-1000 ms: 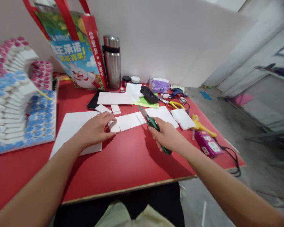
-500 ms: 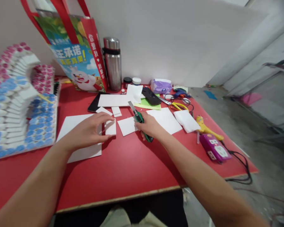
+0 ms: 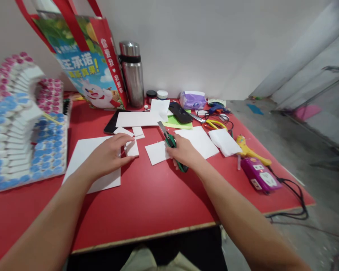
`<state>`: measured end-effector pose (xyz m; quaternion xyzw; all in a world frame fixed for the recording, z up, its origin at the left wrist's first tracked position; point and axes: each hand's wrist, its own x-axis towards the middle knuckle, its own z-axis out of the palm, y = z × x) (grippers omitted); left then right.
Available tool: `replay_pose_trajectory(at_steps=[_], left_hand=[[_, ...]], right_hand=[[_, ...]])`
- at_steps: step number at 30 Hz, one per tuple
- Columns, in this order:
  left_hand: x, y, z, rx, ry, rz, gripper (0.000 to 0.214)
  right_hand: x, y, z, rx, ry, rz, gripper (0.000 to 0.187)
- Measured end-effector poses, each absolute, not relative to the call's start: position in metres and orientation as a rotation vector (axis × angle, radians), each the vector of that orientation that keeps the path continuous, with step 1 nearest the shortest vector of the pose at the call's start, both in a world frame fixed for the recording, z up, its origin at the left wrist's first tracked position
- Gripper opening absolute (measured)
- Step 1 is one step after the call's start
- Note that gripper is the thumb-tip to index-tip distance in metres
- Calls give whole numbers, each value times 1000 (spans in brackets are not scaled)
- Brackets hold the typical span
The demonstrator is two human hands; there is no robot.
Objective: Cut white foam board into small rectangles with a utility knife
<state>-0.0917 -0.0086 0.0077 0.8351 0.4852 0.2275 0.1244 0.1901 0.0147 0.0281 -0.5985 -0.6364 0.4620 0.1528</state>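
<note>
Pinching square white card [image 3: 131, 149], left fingers [image 3: 123, 138], now farther from white rectangle [image 3: 156, 153]; gripping green-black cutter [image 3: 171, 141], right fingers [image 3: 173, 152]. On blue-red bag [image 3: 87, 73]: "你爱我".

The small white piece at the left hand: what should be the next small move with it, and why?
Perhaps slide the small white piece toward the little white pieces just beyond it. The left hand has thumb and fingers at its edges, a gap separates it from the wider white piece, and the right hand is occupied with the green cutter.
</note>
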Motion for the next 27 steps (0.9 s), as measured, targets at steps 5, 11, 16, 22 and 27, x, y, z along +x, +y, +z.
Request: replay_pose_trajectory(at_steps=[5, 11, 16, 22, 27], left_hand=[[-88, -10, 9, 2359, 1437, 802, 49], [-79, -12, 14, 1671, 1451, 1447, 53], [-78, -7, 9, 1398, 1294, 1636, 56], [-49, -20, 8, 1883, 1533, 1045, 65], [-16, -28, 10, 2180, 1530, 709, 62]], right_hand=[[193, 16, 26, -1662, -1775, 1373, 27], [196, 16, 24, -1656, -1782, 1383, 30], [196, 18, 23, -1640, -1744, 1418, 31], [198, 18, 21, -1639, -1744, 1422, 33], [198, 18, 22, -1630, -1744, 1436, 34]])
